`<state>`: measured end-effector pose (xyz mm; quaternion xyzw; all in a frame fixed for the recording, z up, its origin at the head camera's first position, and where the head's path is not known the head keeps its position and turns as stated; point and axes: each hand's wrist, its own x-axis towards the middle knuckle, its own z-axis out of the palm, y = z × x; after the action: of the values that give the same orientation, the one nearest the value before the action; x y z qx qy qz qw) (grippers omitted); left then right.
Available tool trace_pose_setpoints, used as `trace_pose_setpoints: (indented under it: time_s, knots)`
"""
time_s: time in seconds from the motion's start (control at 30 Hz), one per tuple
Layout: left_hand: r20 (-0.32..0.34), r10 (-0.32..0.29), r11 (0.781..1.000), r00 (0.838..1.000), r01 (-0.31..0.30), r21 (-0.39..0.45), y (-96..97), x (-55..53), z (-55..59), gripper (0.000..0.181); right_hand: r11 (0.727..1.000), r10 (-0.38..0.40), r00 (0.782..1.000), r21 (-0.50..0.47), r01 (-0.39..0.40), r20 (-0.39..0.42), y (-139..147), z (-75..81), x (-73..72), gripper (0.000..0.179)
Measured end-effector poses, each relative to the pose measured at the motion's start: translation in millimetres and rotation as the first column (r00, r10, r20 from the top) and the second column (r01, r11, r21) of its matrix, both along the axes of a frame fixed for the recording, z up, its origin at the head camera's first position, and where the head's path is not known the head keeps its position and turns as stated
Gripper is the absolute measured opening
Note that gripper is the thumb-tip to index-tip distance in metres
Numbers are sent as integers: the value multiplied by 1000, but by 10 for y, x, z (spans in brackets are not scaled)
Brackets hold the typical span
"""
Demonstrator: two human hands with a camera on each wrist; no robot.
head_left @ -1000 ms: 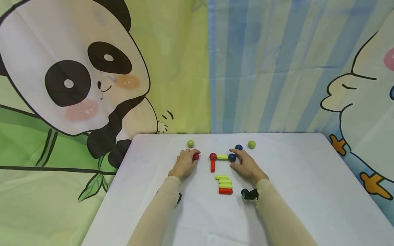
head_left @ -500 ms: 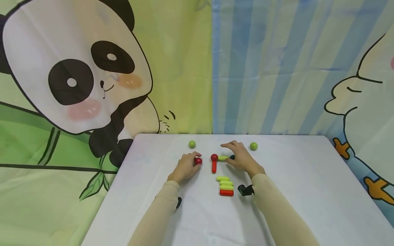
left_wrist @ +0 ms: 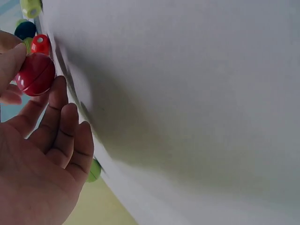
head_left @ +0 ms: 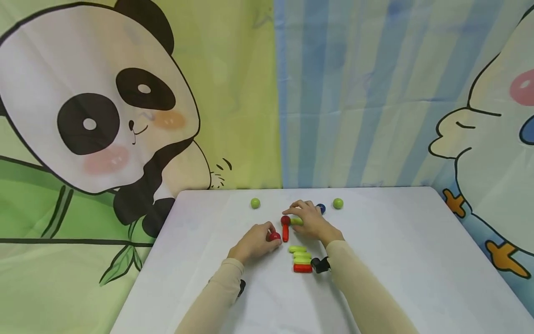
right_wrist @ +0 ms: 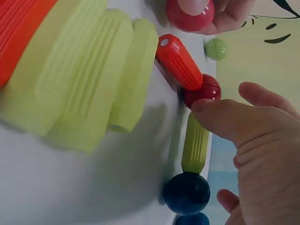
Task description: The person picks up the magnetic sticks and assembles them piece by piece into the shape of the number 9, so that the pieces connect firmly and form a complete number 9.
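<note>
My left hand (head_left: 253, 243) pinches a red ball (left_wrist: 35, 75) between thumb and fingertips. This ball is close to the free end of a red stick (right_wrist: 180, 63). That stick joins a second red ball (right_wrist: 210, 85), from which a yellow-green stick (right_wrist: 194, 149) runs to a dark blue ball (right_wrist: 186, 193). Over this joined piece is my right hand (head_left: 310, 221), its fingers spread around the second red ball. In the right wrist view the right thumb tip overlaps that ball and the stick's end, while the index finger stands apart.
Several yellow-green sticks (head_left: 301, 255) lie side by side with a red stick (head_left: 302, 268) in front of the joined piece. Behind are a loose blue ball (head_left: 321, 208), a left green ball (head_left: 255, 203) and a right green ball (head_left: 338, 203). A patterned curtain (head_left: 233, 93) hangs beyond the white table (head_left: 388, 241).
My left hand has brought its red ball right and nearer the front, toward the red stick. My right hand has slid left from the blue ball to the joined red ball.
</note>
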<state>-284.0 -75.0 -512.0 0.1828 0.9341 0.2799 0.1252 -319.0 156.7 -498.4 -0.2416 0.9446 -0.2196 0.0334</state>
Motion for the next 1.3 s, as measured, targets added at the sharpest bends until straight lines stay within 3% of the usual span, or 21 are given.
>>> trace_pose_setpoints:
  time_s: [0.3,0.5,0.7,0.87,1.07,1.3]
  knots:
    - [47,11,999,999,-10,-36,87,101,-23,32,999,35,999,35,-36,33,-97,-55,-4,46]
    - [35,-5,999,999,6,-35,112,108,-5,29,998,57,998,40,-58,18,-148,-106,-15,45]
    - [28,-26,999,999,27,-25,117,121,-34,30,997,58,995,54,-63,87,-214,-90,-8,40]
    - [34,-14,1000,999,15,-16,116,136,-41,33,996,58,994,62,-64,93,-238,-107,-15,38]
    - [70,25,1000,997,-26,7,101,145,-44,34,998,63,991,7,-64,116,-231,-115,-26,38]
    - [83,20,998,996,-25,57,142,92,-58,38,998,36,991,-52,-29,126,-187,-107,-67,33]
